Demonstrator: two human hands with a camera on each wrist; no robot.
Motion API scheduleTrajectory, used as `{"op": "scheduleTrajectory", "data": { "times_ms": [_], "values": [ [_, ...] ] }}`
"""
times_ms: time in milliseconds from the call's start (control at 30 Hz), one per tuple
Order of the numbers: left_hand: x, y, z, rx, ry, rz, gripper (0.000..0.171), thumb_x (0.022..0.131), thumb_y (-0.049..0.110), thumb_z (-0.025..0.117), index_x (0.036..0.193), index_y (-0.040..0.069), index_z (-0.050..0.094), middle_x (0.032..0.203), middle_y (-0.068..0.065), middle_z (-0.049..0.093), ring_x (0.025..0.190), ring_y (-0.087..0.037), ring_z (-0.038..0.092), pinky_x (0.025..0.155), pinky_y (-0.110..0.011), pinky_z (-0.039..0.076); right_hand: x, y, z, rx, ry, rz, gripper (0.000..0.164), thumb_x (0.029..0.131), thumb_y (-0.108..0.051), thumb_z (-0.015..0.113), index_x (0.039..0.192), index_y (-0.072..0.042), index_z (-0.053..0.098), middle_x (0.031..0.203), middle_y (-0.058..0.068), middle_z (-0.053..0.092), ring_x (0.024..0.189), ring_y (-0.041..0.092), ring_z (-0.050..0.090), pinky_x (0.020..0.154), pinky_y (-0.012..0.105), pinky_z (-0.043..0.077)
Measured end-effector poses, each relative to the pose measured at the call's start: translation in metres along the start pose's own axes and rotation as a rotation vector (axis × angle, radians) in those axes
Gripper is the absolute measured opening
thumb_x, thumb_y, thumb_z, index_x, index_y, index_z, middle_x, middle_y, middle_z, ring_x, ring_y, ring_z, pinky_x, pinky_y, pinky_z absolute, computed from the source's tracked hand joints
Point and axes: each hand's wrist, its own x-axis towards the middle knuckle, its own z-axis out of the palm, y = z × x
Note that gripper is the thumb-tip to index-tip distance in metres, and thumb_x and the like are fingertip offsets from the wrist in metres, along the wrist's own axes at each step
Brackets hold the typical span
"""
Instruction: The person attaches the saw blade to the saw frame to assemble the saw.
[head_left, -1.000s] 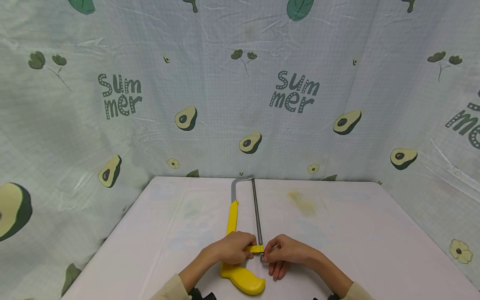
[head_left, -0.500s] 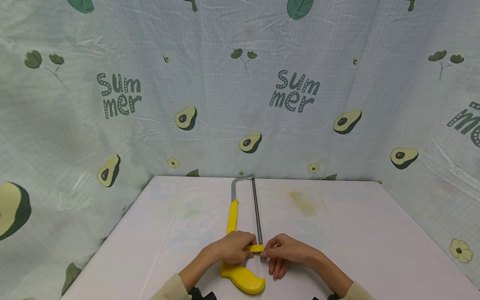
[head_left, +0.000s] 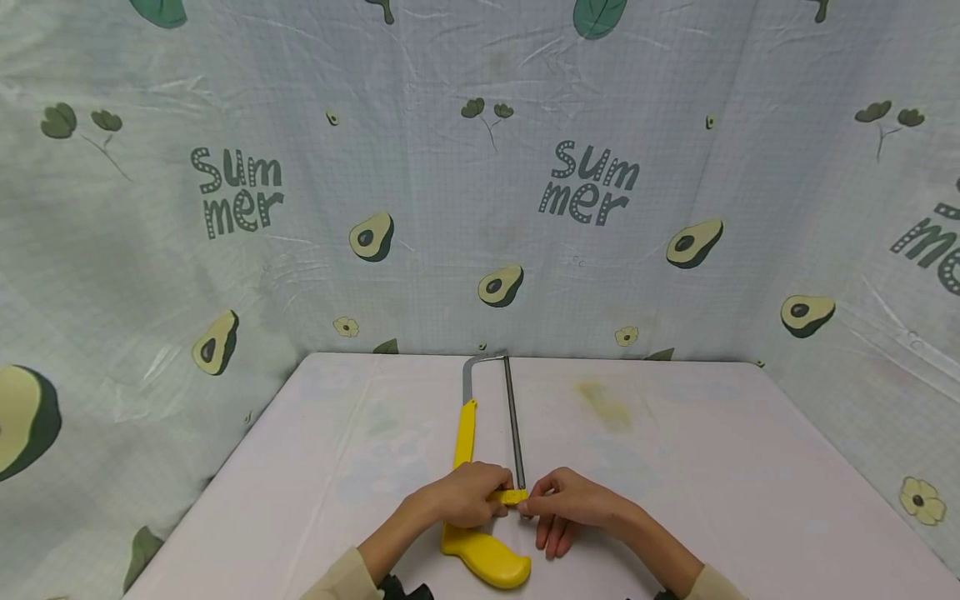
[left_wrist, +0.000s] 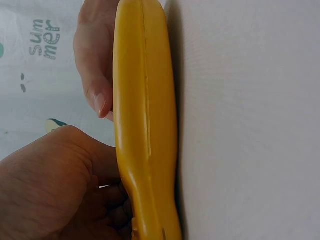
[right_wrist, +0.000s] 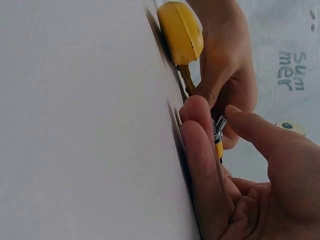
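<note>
A hacksaw (head_left: 491, 560) with a yellow handle and grey front frame lies on the table, its blade side to the right. My left hand (head_left: 471, 496) grips the yellow crosspiece near the blade's rear end. At that end, thumb and fingers of my right hand (head_left: 581, 504) pinch a small metal wing nut (right_wrist: 218, 129), mostly covered in the head view. In the left wrist view the yellow handle (left_wrist: 147, 100) fills the middle and hides part of both hands. The right hand's lower fingers (right_wrist: 200, 155) hang close to the tabletop.
The white-covered table (head_left: 675, 450) carries a yellowish stain (head_left: 604, 407) right of the blade. A printed curtain (head_left: 420, 175) with avocados and lettering closes off the back and sides.
My right thumb and fingertips have shifted slightly left over the wing nut, covering more of it. The left hand and the hacksaw stay in place.
</note>
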Motion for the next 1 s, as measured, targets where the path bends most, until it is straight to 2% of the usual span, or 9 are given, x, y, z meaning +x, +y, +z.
{"op": "scheduleTrajectory", "data": {
  "times_ms": [500,1000],
  "values": [
    [0.0003,0.0012,-0.0004,-0.012,-0.002,-0.013,0.009,0.097,0.017,0.071,0.103,0.017,0.064,0.084,0.010,0.056,0.076,-0.005,0.050,0.074,-0.019,0.044,0.0009,-0.0013,0.0019,-0.005,0.015,0.017,0.034,0.096,-0.035,0.070,0.100,-0.002,0.068,0.068,0.006,0.073,0.050,0.012,0.068,0.050,0.025,0.055],
    [0.0016,-0.0006,-0.0004,-0.017,-0.003,-0.015,0.010,0.097,0.017,0.071,0.104,0.017,0.064,0.084,0.010,0.056,0.077,-0.005,0.050,0.075,-0.019,0.044,0.0002,-0.0020,-0.0023,0.018,-0.031,0.005,0.031,0.098,-0.029,0.064,0.106,0.000,0.068,0.071,0.006,0.074,0.053,0.011,0.069,0.052,0.025,0.056]
  ]
}}
